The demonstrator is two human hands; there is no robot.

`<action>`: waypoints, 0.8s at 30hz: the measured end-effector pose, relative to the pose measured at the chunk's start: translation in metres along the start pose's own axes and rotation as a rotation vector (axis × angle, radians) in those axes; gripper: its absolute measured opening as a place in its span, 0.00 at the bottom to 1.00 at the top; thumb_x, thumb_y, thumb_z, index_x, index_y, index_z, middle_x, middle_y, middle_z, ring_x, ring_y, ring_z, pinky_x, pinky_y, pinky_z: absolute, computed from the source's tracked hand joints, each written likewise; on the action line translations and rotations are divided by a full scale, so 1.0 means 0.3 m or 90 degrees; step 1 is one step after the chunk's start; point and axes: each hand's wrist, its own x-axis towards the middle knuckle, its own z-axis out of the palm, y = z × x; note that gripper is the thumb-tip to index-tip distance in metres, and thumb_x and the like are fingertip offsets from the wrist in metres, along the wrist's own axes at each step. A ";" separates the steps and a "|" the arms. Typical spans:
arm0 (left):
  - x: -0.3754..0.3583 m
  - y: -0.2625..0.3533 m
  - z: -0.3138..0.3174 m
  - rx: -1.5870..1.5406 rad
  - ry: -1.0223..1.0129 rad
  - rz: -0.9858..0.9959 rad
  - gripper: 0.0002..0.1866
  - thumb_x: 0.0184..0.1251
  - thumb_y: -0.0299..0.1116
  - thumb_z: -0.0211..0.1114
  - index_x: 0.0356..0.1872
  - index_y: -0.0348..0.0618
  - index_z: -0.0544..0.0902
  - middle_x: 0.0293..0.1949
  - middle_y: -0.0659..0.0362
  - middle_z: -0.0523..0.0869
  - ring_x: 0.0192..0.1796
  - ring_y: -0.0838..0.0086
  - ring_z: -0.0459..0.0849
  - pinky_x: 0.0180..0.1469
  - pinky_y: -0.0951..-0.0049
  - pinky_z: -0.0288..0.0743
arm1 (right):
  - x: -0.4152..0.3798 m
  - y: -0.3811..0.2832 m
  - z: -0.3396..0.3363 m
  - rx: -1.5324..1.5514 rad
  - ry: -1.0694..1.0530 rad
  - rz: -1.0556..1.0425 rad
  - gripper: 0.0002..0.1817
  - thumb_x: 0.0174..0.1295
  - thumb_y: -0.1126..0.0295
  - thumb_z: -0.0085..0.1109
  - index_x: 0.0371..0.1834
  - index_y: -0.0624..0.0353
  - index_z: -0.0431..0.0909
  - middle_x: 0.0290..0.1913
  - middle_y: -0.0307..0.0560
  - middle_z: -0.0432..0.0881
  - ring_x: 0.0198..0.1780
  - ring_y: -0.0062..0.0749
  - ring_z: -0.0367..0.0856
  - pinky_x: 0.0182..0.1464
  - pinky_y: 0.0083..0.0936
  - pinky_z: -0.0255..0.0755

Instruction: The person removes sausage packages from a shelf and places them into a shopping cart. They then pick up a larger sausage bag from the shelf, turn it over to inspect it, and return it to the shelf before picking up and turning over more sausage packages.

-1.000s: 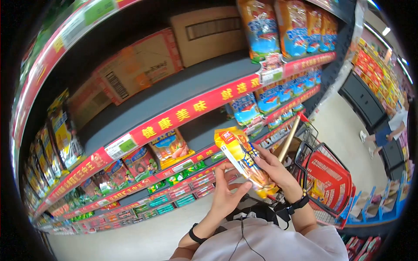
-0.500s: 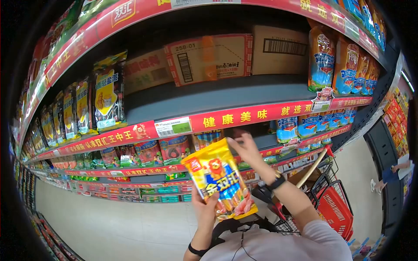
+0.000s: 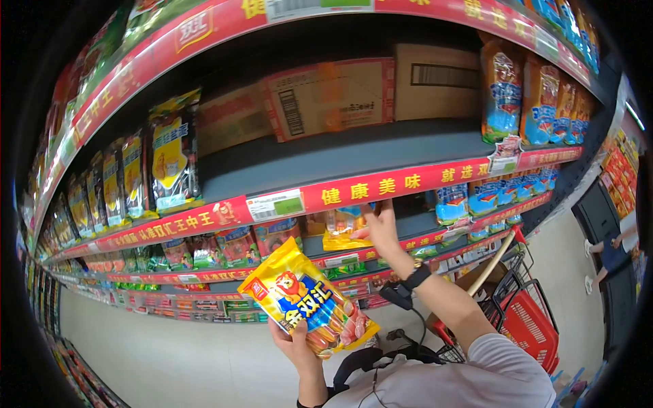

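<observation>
My left hand (image 3: 296, 348) is closed on the lower edge of a yellow sausage pack (image 3: 309, 299), which is tilted with its printed lion face up. Up at the second shelf, my right hand (image 3: 383, 232) grips the right side of another yellow sausage pack (image 3: 343, 224). That pack sticks out at the shelf front, its top hidden under the red price strip (image 3: 381, 182). Some fingertips of my right hand are hidden by the pack and the strip.
Cardboard boxes (image 3: 333, 95) stand at the back of the upper shelf. Dark sausage packs (image 3: 173, 153) line its left, orange and blue packs (image 3: 503, 92) its right. A shopping cart with a red basket (image 3: 524, 326) is at my right. Another person's legs (image 3: 600, 262) show at far right.
My right hand has left the held pack and reached to the shelf, taking hold of another yellow pack. My left hand has moved left and slightly down with its pack.
</observation>
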 end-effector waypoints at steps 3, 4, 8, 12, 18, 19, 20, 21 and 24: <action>0.004 -0.002 0.026 0.020 -0.034 -0.023 0.28 0.51 0.22 0.58 0.56 0.32 0.65 0.46 0.51 0.76 0.45 0.70 0.78 0.49 0.71 0.73 | -0.013 -0.143 -0.168 0.087 -0.146 0.218 0.31 0.62 0.55 0.53 0.62 0.61 0.53 0.52 0.53 0.71 0.14 0.31 0.76 0.13 0.18 0.71; 0.007 -0.003 0.041 0.028 -0.049 -0.030 0.27 0.51 0.22 0.58 0.56 0.32 0.65 0.46 0.52 0.76 0.45 0.70 0.78 0.49 0.71 0.73 | -0.022 -0.175 -0.236 0.040 -0.155 0.316 0.26 0.63 0.55 0.51 0.58 0.60 0.62 0.51 0.47 0.73 0.29 0.30 0.82 0.21 0.22 0.77; 0.002 -0.031 0.107 0.030 -0.156 -0.107 0.30 0.49 0.20 0.62 0.57 0.33 0.64 0.47 0.54 0.75 0.47 0.74 0.76 0.52 0.73 0.70 | -0.157 -0.186 -0.439 0.270 -0.166 0.445 0.22 0.66 0.54 0.46 0.56 0.58 0.69 0.47 0.45 0.79 0.38 0.25 0.82 0.40 0.22 0.78; -0.059 -0.114 0.203 0.093 -0.291 -0.123 0.27 0.51 0.20 0.57 0.56 0.31 0.65 0.46 0.54 0.76 0.46 0.72 0.77 0.51 0.74 0.69 | -0.372 -0.460 -0.509 0.077 -0.211 0.412 0.40 0.59 0.69 0.57 0.70 0.62 0.43 0.73 0.47 0.41 0.73 0.31 0.36 0.71 0.29 0.33; -0.141 -0.140 0.328 0.117 -0.499 -0.248 0.28 0.55 0.21 0.62 0.59 0.34 0.65 0.49 0.53 0.76 0.48 0.70 0.75 0.50 0.73 0.68 | -0.484 -0.245 -0.671 0.382 -0.003 0.537 0.26 0.64 0.47 0.45 0.50 0.60 0.72 0.36 0.44 0.81 0.32 0.19 0.81 0.29 0.16 0.77; -0.146 -0.156 0.342 0.147 -0.528 -0.259 0.29 0.55 0.22 0.62 0.60 0.34 0.64 0.49 0.53 0.76 0.48 0.70 0.75 0.50 0.73 0.68 | -0.500 -0.252 -0.701 0.384 0.009 0.527 0.26 0.64 0.47 0.45 0.50 0.60 0.72 0.36 0.44 0.81 0.32 0.19 0.81 0.29 0.16 0.77; -0.150 -0.167 0.355 0.176 -0.554 -0.268 0.30 0.55 0.22 0.62 0.60 0.34 0.63 0.49 0.53 0.76 0.48 0.70 0.75 0.51 0.73 0.68 | -0.526 -0.262 -0.736 0.632 -0.080 0.567 0.31 0.64 0.42 0.40 0.50 0.63 0.70 0.40 0.54 0.80 0.36 0.33 0.81 0.33 0.25 0.78; -0.161 -0.174 0.366 0.190 -0.571 -0.273 0.30 0.56 0.23 0.62 0.61 0.34 0.63 0.50 0.53 0.75 0.49 0.70 0.74 0.51 0.73 0.68 | -0.544 -0.267 -0.761 0.882 -0.178 0.593 0.36 0.63 0.38 0.35 0.51 0.65 0.68 0.44 0.64 0.78 0.41 0.46 0.81 0.37 0.34 0.79; -0.200 -0.179 0.390 0.191 -0.613 -0.273 0.30 0.56 0.23 0.63 0.61 0.35 0.62 0.53 0.52 0.72 0.51 0.70 0.73 0.51 0.72 0.68 | -0.572 -0.421 -0.726 0.251 -0.060 0.529 0.42 0.61 0.34 0.26 0.55 0.67 0.61 0.41 0.80 0.73 0.42 0.68 0.77 0.42 0.48 0.77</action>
